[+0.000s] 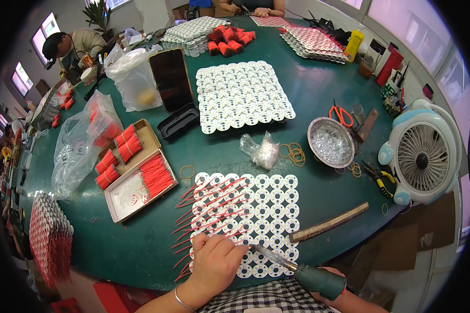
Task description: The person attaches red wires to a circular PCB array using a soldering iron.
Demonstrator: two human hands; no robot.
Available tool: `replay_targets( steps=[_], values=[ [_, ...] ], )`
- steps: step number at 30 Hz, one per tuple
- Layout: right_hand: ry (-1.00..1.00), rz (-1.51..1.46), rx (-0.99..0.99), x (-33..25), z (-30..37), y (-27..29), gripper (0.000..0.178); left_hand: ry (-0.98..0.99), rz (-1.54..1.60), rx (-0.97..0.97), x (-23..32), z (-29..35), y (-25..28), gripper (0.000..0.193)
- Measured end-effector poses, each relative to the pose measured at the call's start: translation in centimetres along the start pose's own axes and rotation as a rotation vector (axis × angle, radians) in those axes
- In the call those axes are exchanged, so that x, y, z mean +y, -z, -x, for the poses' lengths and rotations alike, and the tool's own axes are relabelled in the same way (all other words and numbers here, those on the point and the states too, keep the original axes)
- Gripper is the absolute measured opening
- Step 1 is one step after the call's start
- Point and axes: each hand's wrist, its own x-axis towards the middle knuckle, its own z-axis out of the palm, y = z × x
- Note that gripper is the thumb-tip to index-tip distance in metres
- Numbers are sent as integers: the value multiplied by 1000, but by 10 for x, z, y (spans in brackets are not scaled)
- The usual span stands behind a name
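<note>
A sheet of round white LED circuit boards [277, 211] lies on the table before me, with thin red wires [206, 204] slanting across its left columns. My left hand [214, 259] rests over its lower left part. Thumb and fingers are pinched together beside the iron's tip; what they hold is too small to make out. A soldering iron [303, 270] with a green handle is in my right hand [335, 272], its tip touching or just above a board near my left fingertips. The handle hides most of the right hand's fingers.
A cardboard box [141, 180] of red wires stands left, a metal bowl [330, 143] and fan [423, 156] right. A brown strip [329, 221] lies beside the sheet. Behind are another board sheet [243, 96] and a dark-screened phone [171, 78]. People work farther off.
</note>
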Motion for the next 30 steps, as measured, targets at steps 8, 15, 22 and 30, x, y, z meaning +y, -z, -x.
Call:
replay_targets(
  steps=[8, 15, 22, 30],
  values=[
    [-345, -330, -70, -10, -1, 7, 24, -8, -15, -17, 2, 0, 3, 9],
    [-282, -384, -80, -7, 2, 8, 24, 99, -26, 64, 9, 5, 12, 11],
    [-193, -346, -162, -3, 7, 6, 16, 148, -52, 30, 9, 19, 9, 14],
    [-92, -158, -102, -2, 11, 2, 20, 153, -43, 59, 12, 18, 4, 15]
  ],
)
